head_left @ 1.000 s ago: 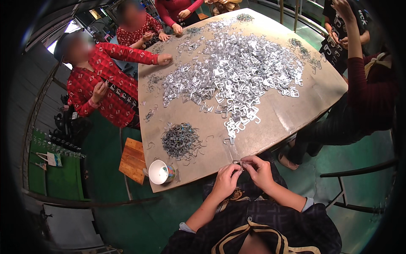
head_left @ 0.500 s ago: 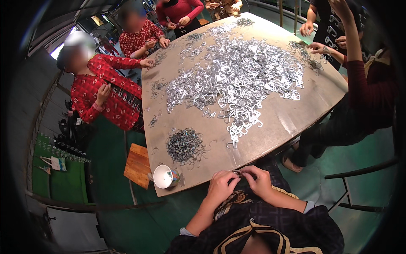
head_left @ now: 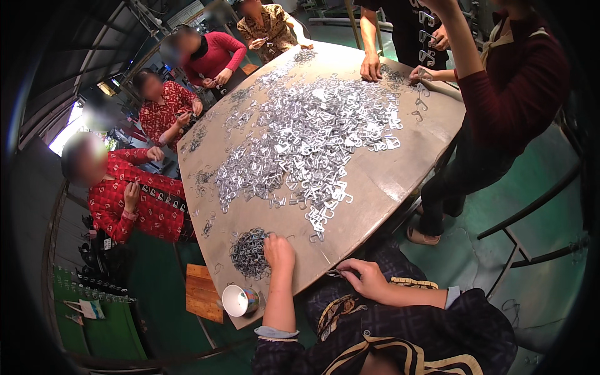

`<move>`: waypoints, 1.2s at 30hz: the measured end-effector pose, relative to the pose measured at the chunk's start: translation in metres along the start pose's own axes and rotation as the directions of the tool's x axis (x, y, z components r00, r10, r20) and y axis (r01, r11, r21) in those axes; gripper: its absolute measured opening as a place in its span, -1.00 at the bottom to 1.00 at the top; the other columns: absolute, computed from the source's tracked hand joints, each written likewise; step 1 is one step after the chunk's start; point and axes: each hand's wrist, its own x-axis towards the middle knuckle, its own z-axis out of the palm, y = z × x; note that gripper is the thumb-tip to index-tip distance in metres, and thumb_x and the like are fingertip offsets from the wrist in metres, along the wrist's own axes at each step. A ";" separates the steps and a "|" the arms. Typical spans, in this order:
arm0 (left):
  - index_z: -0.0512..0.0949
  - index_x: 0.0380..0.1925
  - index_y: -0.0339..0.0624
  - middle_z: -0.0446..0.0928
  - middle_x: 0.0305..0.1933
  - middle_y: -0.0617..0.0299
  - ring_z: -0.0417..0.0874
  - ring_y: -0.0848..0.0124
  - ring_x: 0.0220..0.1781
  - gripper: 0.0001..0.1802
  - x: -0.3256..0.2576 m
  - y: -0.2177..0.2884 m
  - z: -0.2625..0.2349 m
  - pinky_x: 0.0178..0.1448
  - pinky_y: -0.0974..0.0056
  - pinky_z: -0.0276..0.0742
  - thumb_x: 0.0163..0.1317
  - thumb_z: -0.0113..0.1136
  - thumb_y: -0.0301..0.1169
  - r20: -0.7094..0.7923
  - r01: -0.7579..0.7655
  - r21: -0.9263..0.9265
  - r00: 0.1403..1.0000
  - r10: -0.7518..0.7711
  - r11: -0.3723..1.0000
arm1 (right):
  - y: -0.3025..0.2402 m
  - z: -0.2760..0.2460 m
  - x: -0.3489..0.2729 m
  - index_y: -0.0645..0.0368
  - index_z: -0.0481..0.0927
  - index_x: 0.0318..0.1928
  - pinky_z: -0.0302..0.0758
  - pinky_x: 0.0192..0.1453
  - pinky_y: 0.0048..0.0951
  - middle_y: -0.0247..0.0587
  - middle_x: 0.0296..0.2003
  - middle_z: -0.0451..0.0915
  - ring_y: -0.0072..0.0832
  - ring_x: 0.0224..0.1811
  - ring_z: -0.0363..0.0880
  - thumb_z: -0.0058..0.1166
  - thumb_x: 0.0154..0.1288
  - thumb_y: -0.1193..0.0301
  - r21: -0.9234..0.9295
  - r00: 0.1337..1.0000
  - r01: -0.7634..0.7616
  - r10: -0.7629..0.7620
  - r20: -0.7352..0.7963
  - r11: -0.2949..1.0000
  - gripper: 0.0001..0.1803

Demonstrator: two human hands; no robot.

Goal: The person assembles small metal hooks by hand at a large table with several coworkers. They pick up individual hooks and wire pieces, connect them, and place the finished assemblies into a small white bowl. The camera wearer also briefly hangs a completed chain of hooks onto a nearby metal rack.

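Observation:
My left hand [head_left: 279, 253] reaches over the table's near left part, at the right edge of a pile of small dark wire clips [head_left: 250, 253]. Its fingers are bent and bunched together, and whatever lies between the fingertips is hidden. At the table's near edge, over my lap, my right hand [head_left: 364, 279] pinches a small metal hook [head_left: 334, 273] between thumb and finger. A large heap of shiny flat metal hooks [head_left: 312, 137] spreads across the middle of the table [head_left: 375, 194].
A white cup [head_left: 237, 301] stands at the near left corner, beside a wooden stool [head_left: 203, 294]. Several people work around the table; a co-worker in a dark red sleeve [head_left: 512, 94] stands at the right. A black metal rail [head_left: 531, 212] curves to my right.
My hands were together at the table's near edge; the left has moved forward and left to the dark pile. The right stays near the edge. The view has shifted with my head.

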 end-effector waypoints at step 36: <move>0.53 -0.43 -0.28 0.62 -0.18 0.09 0.64 0.31 -0.12 -0.87 -0.091 0.069 -0.080 0.01 0.27 0.52 0.04 0.30 -0.62 0.030 -0.029 -0.905 0.991 0.133 0.424 | 0.007 0.003 -0.001 0.28 0.52 0.01 0.64 -0.18 -0.43 -0.01 -0.25 0.67 -0.32 -0.21 0.74 0.18 0.16 0.66 0.012 0.999 0.001 -0.002 0.043 1.000 -0.64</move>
